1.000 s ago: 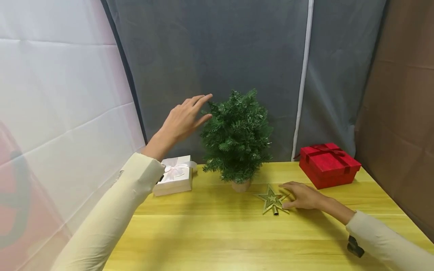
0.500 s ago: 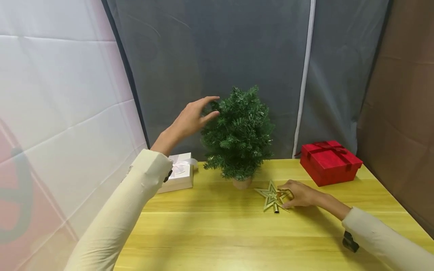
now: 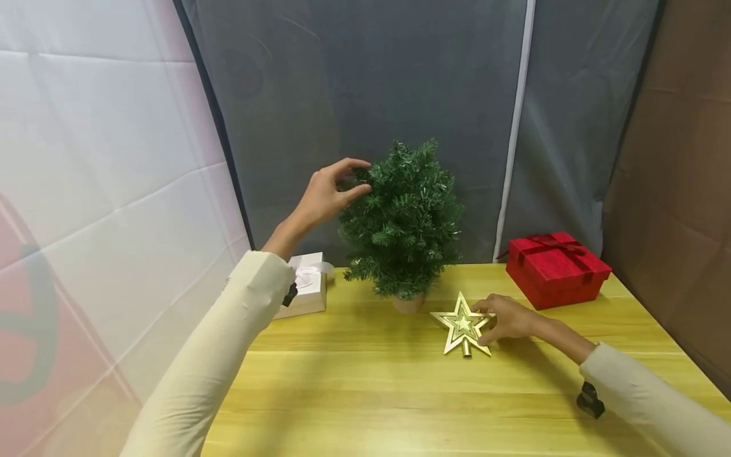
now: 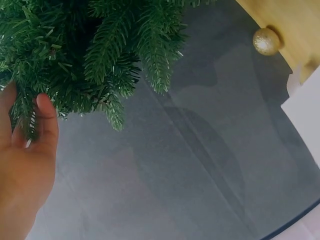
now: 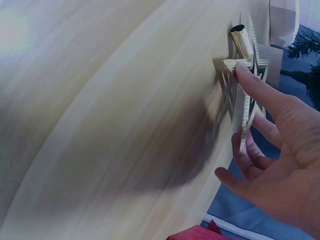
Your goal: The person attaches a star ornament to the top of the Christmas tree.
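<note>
A small green artificial Christmas tree (image 3: pixel 405 216) stands upright in a light brown base (image 3: pixel 408 303) on the table. At its upper left is my left hand (image 3: pixel 327 193), thumb and fingers bent and apart, with a branch sprig (image 4: pixel 25 112) lying between them in the left wrist view. My right hand (image 3: pixel 507 317) holds a gold star tree topper (image 3: pixel 463 324) by its right-hand points. The star is tilted up, facing the head camera, with its tube (image 5: pixel 241 42) at the bottom. In the right wrist view, the thumb lies against one star point and fingers are behind it.
A red gift box (image 3: pixel 556 270) with a dark red ribbon sits at the back right of the yellow wooden table (image 3: pixel 365 393). The left sleeve partly hides a white gift box (image 3: pixel 308 295). A gold ball (image 4: pixel 266 41) shows near it in the left wrist view. Grey fabric (image 3: pixel 434 76) hangs behind.
My left hand has moved right to the tree's branches, its fingers bending more. My right hand has taken hold of the star and tilted it up from lying flat.
</note>
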A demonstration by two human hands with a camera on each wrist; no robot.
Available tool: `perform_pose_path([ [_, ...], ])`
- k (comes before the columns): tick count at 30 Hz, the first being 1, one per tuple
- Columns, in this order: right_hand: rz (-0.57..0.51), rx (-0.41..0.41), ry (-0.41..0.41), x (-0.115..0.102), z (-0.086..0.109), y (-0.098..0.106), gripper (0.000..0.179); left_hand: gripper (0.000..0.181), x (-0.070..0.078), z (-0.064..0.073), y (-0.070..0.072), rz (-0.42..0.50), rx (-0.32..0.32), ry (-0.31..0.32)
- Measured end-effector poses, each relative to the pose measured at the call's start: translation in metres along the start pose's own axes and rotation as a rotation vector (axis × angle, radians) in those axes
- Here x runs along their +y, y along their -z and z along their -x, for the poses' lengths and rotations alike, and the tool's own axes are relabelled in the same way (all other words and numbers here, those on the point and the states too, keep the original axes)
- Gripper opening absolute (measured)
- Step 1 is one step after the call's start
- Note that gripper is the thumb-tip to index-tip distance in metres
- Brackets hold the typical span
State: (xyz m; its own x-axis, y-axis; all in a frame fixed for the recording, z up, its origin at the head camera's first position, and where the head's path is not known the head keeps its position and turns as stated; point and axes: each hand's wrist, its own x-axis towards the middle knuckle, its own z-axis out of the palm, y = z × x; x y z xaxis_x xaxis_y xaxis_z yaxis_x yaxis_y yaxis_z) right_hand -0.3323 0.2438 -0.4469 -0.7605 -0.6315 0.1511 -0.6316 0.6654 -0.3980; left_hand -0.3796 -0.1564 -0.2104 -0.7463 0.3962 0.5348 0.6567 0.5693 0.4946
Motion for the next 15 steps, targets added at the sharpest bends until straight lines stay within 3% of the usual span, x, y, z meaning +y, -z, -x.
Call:
perform_pose_path([
  [5,0.012,0.039,0.026,-0.001,-0.001,0.008,0.054,0.046,0.001,-0.001,-0.001,-0.008,0.020,-0.003],
  [15,-0.080,0.055,0.065,0.001,0.004,0.019,0.022,0.045,-0.001,-0.003,-0.002,-0.027,0.031,-0.010],
])
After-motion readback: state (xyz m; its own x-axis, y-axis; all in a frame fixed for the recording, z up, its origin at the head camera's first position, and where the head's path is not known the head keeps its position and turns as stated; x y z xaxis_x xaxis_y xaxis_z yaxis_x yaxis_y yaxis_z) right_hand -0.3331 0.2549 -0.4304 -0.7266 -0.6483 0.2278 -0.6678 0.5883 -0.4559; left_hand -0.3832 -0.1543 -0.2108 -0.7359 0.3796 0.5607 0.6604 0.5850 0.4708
